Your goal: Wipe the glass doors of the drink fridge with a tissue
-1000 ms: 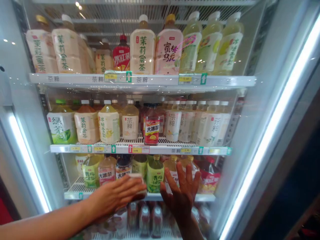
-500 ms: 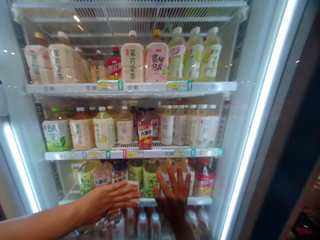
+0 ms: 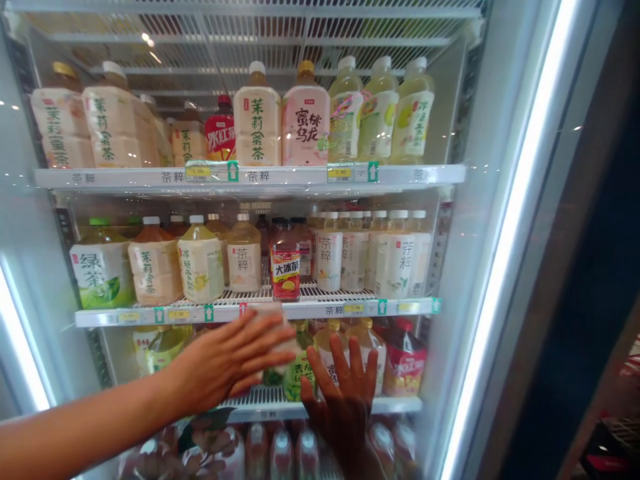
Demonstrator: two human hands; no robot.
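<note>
My left hand reaches in from the lower left, its back toward me and its fingers pointing right. Under the fingers a white cloth lies pressed flat toward the glass door; motion blurs it, and part is hidden. To the right, my right hand looks dark against the lit cooler. Its fingers point up, spread apart, with nothing in them. Behind both hands are the lower shelf's bottles, including a green-labelled bottle and a red-capped bottle.
Beyond the glass stands a cooler with an upper shelf and a middle shelf, both holding several tea bottles. More bottles sit at the bottom. A bright light strip runs down the right side beside a dark frame.
My left hand has moved up and slightly right with the cloth, now covering more of the lower shelf's bottles. My right hand stays spread in nearly the same place. The view has shifted slightly.
</note>
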